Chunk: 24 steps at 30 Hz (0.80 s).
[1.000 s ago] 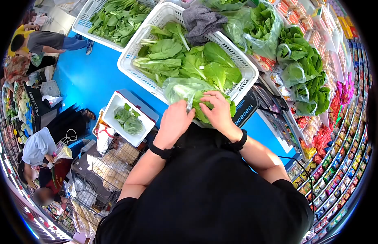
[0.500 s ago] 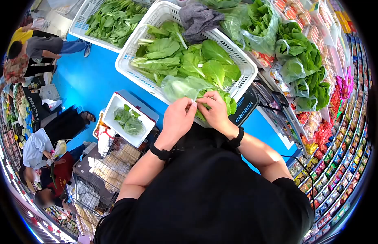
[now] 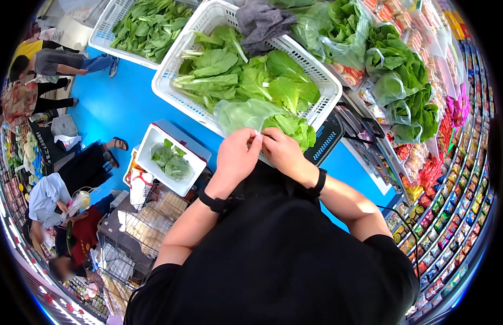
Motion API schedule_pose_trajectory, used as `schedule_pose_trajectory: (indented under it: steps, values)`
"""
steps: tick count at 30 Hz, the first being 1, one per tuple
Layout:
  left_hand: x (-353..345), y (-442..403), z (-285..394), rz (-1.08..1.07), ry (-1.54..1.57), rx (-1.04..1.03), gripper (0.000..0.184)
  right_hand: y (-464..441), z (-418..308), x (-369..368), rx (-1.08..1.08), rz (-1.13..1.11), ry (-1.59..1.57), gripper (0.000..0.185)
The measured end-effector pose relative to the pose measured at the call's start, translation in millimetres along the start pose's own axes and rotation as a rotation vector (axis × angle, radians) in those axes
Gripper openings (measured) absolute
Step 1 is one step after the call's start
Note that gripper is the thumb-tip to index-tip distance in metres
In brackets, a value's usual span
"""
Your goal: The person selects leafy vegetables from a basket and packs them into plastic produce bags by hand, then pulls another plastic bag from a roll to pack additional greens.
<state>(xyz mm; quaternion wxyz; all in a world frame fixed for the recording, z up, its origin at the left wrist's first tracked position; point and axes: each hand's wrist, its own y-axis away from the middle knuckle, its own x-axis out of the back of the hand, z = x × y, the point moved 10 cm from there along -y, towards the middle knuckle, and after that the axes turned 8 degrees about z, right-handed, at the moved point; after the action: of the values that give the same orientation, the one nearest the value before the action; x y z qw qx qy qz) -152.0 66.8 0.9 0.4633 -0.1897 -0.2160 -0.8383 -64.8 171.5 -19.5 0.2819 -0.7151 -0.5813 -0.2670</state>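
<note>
Both hands meet at the near edge of a white slotted crate (image 3: 166,81) of leafy greens (image 3: 216,64). My left hand (image 3: 238,157) pinches the edge of a clear plastic bag (image 3: 246,115), thumb and fingertips together. Close against it, my right hand (image 3: 284,153) has its fingers curled in at the same spot on the bag. The bag lies over part of the greens, with bright leaves (image 3: 297,130) showing to its right. The exact grip between the fingertips is small and partly hidden.
A white tray (image 3: 195,172) with bagged greens sits to the left. Another crate (image 3: 102,37) of greens stands at the upper left. A grey cloth (image 3: 265,26) hangs on the crate rim. Bagged lettuce (image 3: 403,81) lies at the right. Several people are at the left, near a wire cart (image 3: 135,238).
My right hand's fingers have closed from a spread pose and come together with my left hand at the bag. The people at the left have shifted a little.
</note>
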Motion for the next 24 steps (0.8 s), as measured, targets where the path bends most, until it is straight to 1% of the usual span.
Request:
schedule_pose_trajectory:
  steps: [1,3,7,9,10,12,13,14,15,16,18,19,20,22,23,24]
  values:
    - [-1.1,1.1,4.2,-0.019,0.0,0.024,0.02,-4.7,-1.9,0.2,0.003,0.005,0.0,0.03]
    - [-0.9,1.8,6.1,-0.029,-0.007,0.033,0.02,-10.4,2.4,-15.8,-0.095,-0.137,0.02,0.027]
    - [1.9,-0.3,2.3,-0.031,-0.043,0.013,0.02,-15.1,7.5,-31.1,-0.086,-0.184,0.079,0.029]
    - [7.1,-2.8,0.6,-0.045,-0.025,0.062,0.021,-18.1,1.9,-23.7,-0.063,-0.192,0.093,0.036]
    - [9.6,-2.2,-0.2,-0.045,-0.026,0.061,0.021,-17.7,-2.5,-14.0,-0.063,-0.19,0.093,0.036]
    - [8.9,1.1,-2.3,-0.101,-0.068,0.042,0.023,-15.0,-17.1,19.7,0.036,-0.139,0.069,0.039]
    - [12.0,3.6,-4.7,-0.099,-0.071,0.044,0.023,-12.0,-12.3,34.8,0.019,-0.126,0.024,0.038]
    - [0.8,11.2,3.4,-0.245,-0.129,-0.086,0.025,-7.7,-5.8,49.4,0.001,-0.112,-0.021,0.037]
    - [-10.4,21.6,9.9,-0.391,-0.186,-0.218,0.027,-4.6,10.2,62.5,-0.096,-0.09,0.0,0.031]
    - [-9.1,23.6,6.5,-0.389,-0.189,-0.218,0.027,-4.3,19.3,81.3,-0.143,-0.039,-0.007,0.027]
    - [-15.9,32.7,-3.9,-0.528,-0.007,-0.112,0.032,-0.1,51.1,99.7,-0.263,-0.024,0.05,0.026]
    - [-9.9,23.5,-5.2,-0.552,-0.055,-0.074,0.036,4.0,63.3,106.7,-0.278,0.009,0.067,0.026]
    - [-0.5,12.5,-13.1,-0.457,0.008,0.015,0.036,9.8,76.1,110.1,-0.293,0.04,0.083,0.026]
    - [19.8,-15.0,-41.5,-0.222,-0.084,0.159,0.042,18.8,90.3,110.9,-0.313,0.051,0.083,0.027]
    - [8.9,-17.9,-61.4,-0.218,-0.084,0.165,0.042,24.4,97.6,108.4,-0.368,0.034,0.068,0.028]
    - [5.0,-24.3,-81.1,-0.097,-0.189,0.049,0.044,29.4,105.6,105.1,-0.421,0.02,0.052,0.029]
